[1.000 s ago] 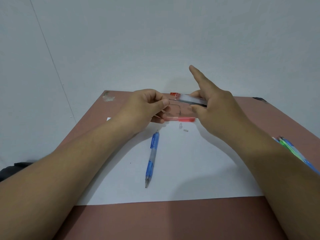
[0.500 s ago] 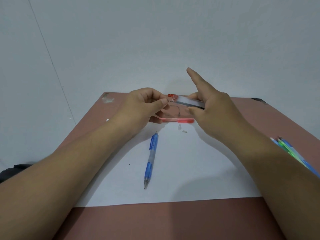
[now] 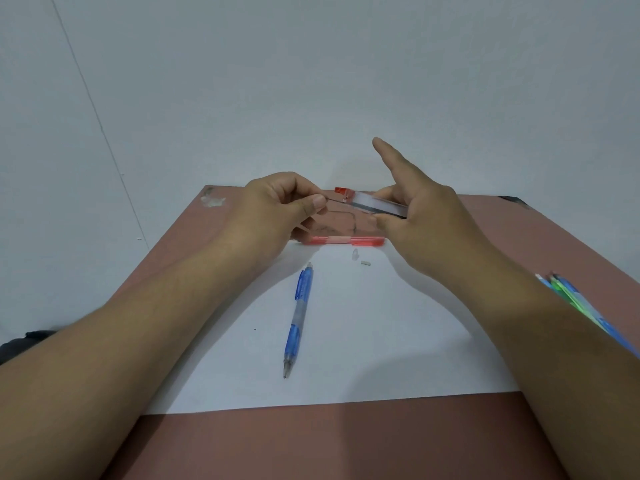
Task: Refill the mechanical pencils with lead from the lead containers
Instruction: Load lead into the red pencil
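Observation:
My right hand (image 3: 426,216) holds a clear lead container (image 3: 372,203) with a red cap end, its index finger stretched out above. My left hand (image 3: 277,213) pinches a thin lead at the container's red opening. Under both hands a red mechanical pencil (image 3: 346,241) lies crosswise at the far edge of the white paper (image 3: 363,334). A small clear cap (image 3: 355,254) and a white eraser (image 3: 365,262) rest just below it. A blue mechanical pencil (image 3: 298,320) lies lengthwise on the paper, tip toward me.
The brown table (image 3: 311,441) ends at the white wall behind. Several blue and green pencils (image 3: 581,303) lie at the right, partly hidden by my right forearm. A crumpled white scrap (image 3: 213,200) sits at the far left corner.
Both hands stayed nearly in place; my left thumb and finger closed in on the container's red end, where a thin lead now shows.

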